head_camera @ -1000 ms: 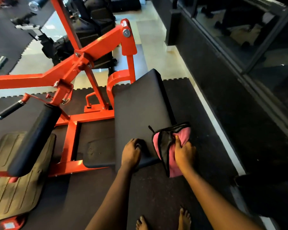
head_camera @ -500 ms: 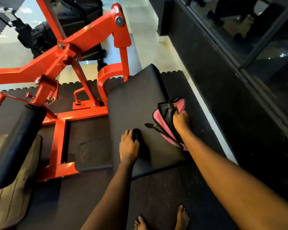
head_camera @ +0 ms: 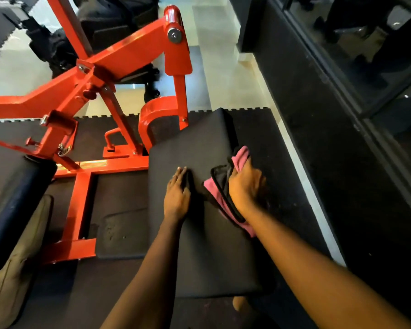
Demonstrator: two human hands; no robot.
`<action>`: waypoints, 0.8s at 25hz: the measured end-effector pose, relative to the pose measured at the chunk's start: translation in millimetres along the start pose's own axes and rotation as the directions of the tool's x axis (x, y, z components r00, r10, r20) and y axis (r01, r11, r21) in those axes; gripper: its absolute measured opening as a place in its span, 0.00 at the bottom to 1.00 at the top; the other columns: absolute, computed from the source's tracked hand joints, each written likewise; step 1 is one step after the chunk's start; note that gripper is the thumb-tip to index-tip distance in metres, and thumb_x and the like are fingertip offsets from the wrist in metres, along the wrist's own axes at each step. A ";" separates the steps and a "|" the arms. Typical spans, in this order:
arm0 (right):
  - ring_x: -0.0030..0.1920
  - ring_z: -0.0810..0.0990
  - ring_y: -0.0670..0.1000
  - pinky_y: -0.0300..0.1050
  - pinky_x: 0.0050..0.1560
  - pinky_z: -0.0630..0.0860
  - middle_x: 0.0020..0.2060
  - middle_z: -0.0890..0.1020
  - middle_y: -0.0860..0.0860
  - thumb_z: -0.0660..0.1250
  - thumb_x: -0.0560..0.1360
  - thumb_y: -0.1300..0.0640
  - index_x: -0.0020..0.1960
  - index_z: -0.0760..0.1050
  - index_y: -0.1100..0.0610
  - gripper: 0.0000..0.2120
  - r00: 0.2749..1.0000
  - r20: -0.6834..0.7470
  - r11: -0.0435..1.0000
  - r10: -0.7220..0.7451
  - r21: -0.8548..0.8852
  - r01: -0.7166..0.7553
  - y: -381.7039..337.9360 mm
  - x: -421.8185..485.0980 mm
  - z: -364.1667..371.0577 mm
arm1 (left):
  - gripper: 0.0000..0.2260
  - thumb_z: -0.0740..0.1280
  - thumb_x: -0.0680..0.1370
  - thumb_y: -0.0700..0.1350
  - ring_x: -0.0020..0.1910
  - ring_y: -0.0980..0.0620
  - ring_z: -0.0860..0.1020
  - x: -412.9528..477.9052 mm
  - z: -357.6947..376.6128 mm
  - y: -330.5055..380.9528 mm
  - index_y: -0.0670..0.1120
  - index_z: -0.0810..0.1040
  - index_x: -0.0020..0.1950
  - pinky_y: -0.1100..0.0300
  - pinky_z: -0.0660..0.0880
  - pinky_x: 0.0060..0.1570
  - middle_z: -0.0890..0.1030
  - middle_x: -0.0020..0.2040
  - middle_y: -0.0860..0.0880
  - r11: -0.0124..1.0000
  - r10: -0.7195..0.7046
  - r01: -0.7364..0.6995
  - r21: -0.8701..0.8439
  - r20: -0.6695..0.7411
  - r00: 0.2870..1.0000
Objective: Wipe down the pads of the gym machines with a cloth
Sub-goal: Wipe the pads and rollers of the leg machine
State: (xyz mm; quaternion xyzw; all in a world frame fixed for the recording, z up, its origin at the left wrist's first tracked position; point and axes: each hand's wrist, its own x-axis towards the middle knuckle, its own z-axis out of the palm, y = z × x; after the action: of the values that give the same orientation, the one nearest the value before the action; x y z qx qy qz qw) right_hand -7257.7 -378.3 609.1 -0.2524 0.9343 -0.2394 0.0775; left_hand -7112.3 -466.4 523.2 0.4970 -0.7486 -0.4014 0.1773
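A big black pad (head_camera: pixel 207 252) is in the middle. The left hand (head_camera: pixel 177 193) lies flat on top of the pad with its fingers straight and holds nothing. The right hand (head_camera: pixel 246 186) squeezes a pink and black cloth (head_camera: pixel 220 181) and presses it on the pad's right edge. The red frame (head_camera: pixel 128 55) stands behind the pad.

One head-worn view, tilted forward and down.
The black pad (head_camera: pixel 207 257) was viewed from close above, with the red frame (head_camera: pixel 133 53) taken in beyond it.
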 end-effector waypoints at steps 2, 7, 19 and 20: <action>0.56 0.81 0.68 0.60 0.53 0.76 0.55 0.82 0.65 0.61 0.82 0.49 0.74 0.70 0.52 0.21 1.000 0.026 0.996 0.002 0.092 -0.004 -22.6 50.9 9.1 | 0.24 0.61 0.81 0.38 0.76 0.47 0.62 5.3 9.6 12.0 0.48 0.67 0.77 0.56 0.56 0.75 0.64 0.79 0.47 0.999 -0.020 0.022 0.038 -0.041 0.999; 0.58 0.80 0.65 0.57 0.57 0.75 0.57 0.81 0.63 0.62 0.82 0.48 0.73 0.71 0.52 0.21 0.991 0.129 0.978 -0.022 0.208 -0.006 -64.2 149.5 39.9 | 0.20 0.60 0.82 0.45 0.72 0.48 0.66 3.8 23.5 17.4 0.52 0.71 0.74 0.50 0.67 0.69 0.70 0.74 0.52 0.994 -0.089 0.099 0.056 -0.155 0.984; 0.63 0.76 0.59 0.39 0.63 0.67 0.63 0.81 0.64 0.72 0.78 0.53 0.68 0.77 0.64 0.23 0.983 -0.107 0.816 -0.148 0.549 0.182 2.1 94.5 43.6 | 0.16 0.62 0.74 0.44 0.53 0.39 0.71 31.9 28.1 40.8 0.42 0.75 0.59 0.46 0.68 0.50 0.75 0.57 0.42 0.961 -0.199 0.244 0.133 -0.285 0.938; 0.61 0.78 0.62 0.45 0.61 0.70 0.61 0.81 0.64 0.71 0.79 0.52 0.67 0.77 0.64 0.22 0.985 -0.122 0.812 -0.126 0.558 0.173 -10.8 113.5 49.9 | 0.20 0.60 0.71 0.45 0.52 0.39 0.71 29.2 28.0 40.0 0.41 0.75 0.62 0.46 0.68 0.52 0.75 0.58 0.41 0.961 -0.190 0.235 0.149 -0.265 0.945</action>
State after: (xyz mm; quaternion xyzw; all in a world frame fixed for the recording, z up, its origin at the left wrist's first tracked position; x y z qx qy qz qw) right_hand -7337.4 -464.5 568.1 -0.2811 0.8006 -0.5209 0.0929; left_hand -7167.9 -473.1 533.2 0.6351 -0.6953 -0.2843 0.1797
